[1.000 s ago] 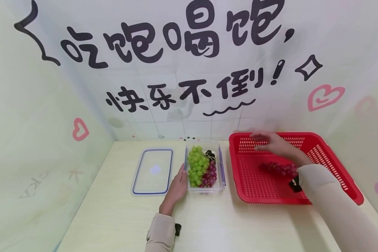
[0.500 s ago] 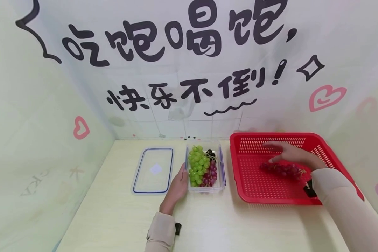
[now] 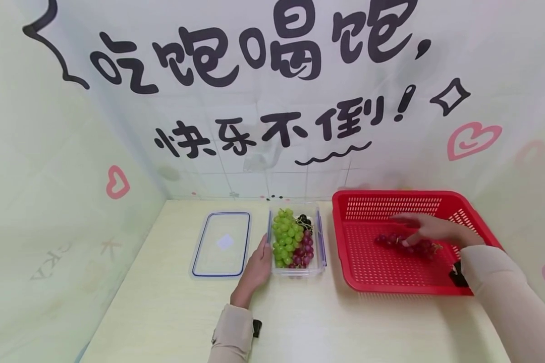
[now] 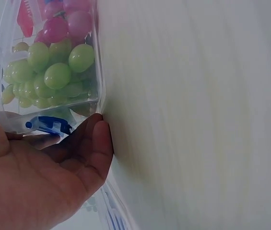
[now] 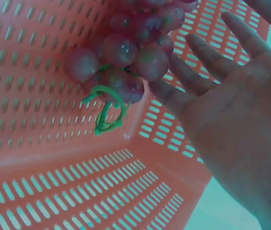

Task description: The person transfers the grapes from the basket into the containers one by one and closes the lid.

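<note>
In the head view, my left hand [image 3: 257, 268] holds the left side of a clear plastic container [image 3: 297, 273]. Its fingers curl by the blue latch [image 4: 53, 125] in the left wrist view. Green grapes [image 3: 285, 237], red grapes [image 3: 306, 250] and some black grapes [image 3: 305, 220] lie inside. My right hand [image 3: 429, 228] is over a red grape bunch [image 3: 392, 239] in the red basket [image 3: 350, 282], covering part of it. The right wrist view shows its fingers spread beside the bunch, with a green stem [image 5: 107, 109] at the near end; contact is unclear.
A clear lid [image 3: 221, 245] with a blue seal lies flat on the pale table [image 3: 163, 312], left of the container. Walls with printed lettering [image 3: 236, 136] stand behind and at both sides. The basket's raised rim surrounds the right hand's area.
My right hand has moved right and lower over the bunch in the basket. The left hand and container stay in place; the head view has shifted slightly.
</note>
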`<state>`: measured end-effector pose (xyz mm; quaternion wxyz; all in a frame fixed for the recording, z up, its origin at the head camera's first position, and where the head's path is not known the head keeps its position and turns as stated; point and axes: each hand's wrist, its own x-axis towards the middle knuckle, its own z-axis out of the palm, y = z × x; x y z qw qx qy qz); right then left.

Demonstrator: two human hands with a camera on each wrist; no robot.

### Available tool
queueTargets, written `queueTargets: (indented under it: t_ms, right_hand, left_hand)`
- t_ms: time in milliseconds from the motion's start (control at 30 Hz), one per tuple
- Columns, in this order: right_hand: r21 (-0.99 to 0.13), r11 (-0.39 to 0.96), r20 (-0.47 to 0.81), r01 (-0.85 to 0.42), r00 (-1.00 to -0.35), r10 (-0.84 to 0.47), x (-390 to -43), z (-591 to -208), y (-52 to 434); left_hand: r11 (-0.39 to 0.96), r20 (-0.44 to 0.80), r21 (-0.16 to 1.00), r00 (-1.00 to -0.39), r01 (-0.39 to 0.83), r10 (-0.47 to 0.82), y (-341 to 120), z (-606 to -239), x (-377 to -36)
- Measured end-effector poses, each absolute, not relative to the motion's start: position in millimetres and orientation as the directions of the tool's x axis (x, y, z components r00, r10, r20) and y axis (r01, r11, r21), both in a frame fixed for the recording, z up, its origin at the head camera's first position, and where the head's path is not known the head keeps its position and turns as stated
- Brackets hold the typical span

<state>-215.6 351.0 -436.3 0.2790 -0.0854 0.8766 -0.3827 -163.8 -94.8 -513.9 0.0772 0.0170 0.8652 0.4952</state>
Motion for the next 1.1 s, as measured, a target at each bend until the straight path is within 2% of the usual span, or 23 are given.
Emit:
queueTargets:
  t_ms: [600, 1100]
  right_hand:
    - [-0.740, 0.665, -0.490, 0.105, -0.760, -0.426, -217, -451, 366]
    - [-0.707, 0.700, -0.500, 0.105, -0.774, -0.389, -216, -458, 365]
  left_hand:
    - [0.508, -0.111, 0.860, -0.988, -0.040, 0.112, -95, -512, -163]
    - [0.510, -0.114, 0.859, -0.988, -0.046, 0.103, -93, -512, -164]
